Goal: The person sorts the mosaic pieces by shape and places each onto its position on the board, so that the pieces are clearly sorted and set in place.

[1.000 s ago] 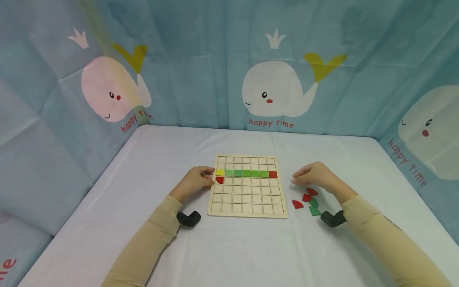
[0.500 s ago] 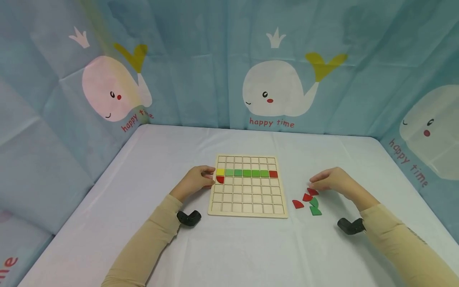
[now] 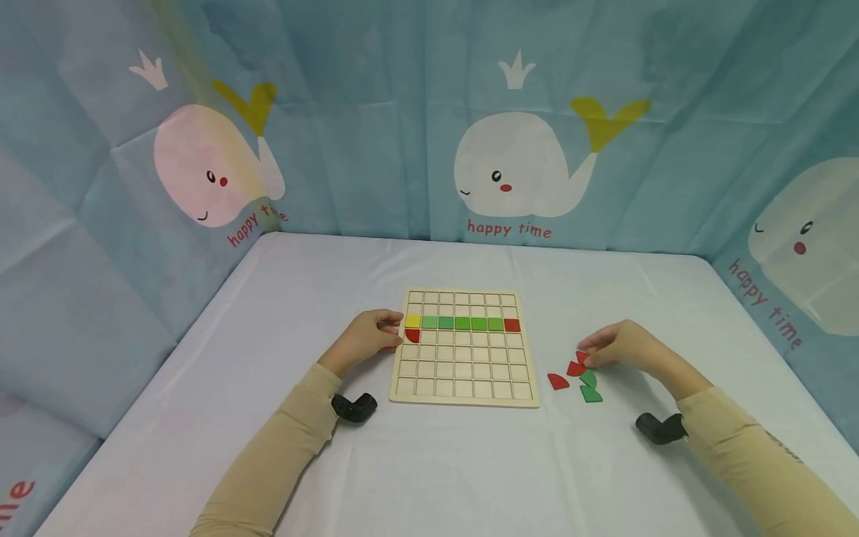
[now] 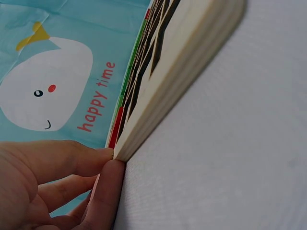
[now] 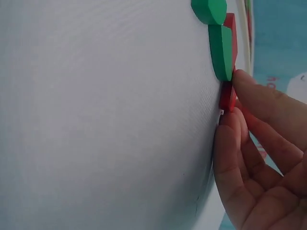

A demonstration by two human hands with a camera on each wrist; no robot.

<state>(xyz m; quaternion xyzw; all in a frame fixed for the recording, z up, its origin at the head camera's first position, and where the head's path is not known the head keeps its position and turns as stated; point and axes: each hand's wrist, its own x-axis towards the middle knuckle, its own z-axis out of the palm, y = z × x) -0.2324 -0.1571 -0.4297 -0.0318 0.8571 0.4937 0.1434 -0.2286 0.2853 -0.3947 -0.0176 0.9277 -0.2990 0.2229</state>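
A square wooden grid board [image 3: 463,373] lies flat on the table, its row of coloured tiles [image 3: 461,324] running yellow, green, then red. Under the yellow tile sits one red quarter-circle piece [image 3: 412,335]. At the board's left edge my left hand [image 3: 365,339] pinches the rim with thumb and finger, seen close in the left wrist view. My right hand [image 3: 627,349] is at the loose pieces right of the board. Its thumb and fingertips pinch a red quarter-circle piece [image 5: 227,97], partly covered by the fingers. Beside it lie green pieces [image 5: 220,52].
Another red piece [image 3: 558,382] lies apart, nearer the board, and a green one [image 3: 591,394] lies nearest the front. A white cloth covers the table [image 3: 463,470]. Blue whale-print curtains [image 3: 376,149] stand behind and at the sides.
My right hand has moved right and down from beside the board to the loose pieces, and now grips a red one. My left hand has stayed at the board's edge.
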